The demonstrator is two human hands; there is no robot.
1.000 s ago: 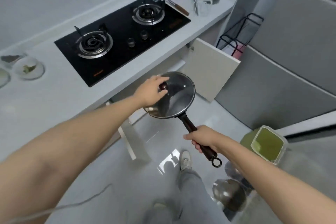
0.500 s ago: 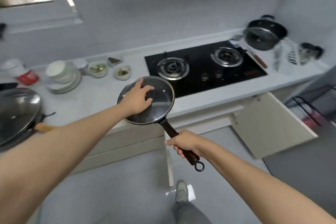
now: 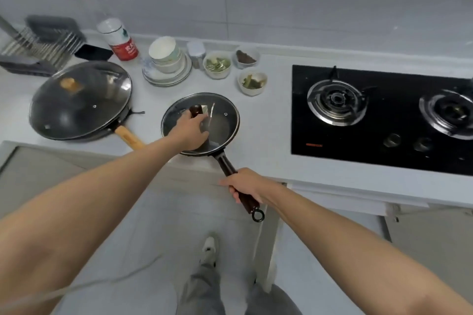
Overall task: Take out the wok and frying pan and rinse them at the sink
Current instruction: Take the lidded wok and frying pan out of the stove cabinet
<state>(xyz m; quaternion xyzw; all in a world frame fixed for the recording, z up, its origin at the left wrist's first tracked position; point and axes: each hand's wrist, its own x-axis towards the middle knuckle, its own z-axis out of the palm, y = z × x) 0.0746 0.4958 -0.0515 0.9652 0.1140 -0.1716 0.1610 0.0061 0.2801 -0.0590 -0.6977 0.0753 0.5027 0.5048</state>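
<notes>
Wok, lidded, sits on the counter at left. Beside it my left hand presses the pan lid by its knob; my right hand grips its handle.

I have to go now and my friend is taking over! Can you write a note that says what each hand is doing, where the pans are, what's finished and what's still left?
Left hand: rests on the frying pan's glass lid, by its dark knob.
Right hand: grip closed on the frying pan handle.
Frying pan: over the counter, between the wok and the stove; whether it is set down I cannot tell.
Wok: on the counter to the left, lid on, wooden handle toward you.
Done: both pans are out.
Left: carry them to the sink, not in view, take the lids off, rinse.
</notes>
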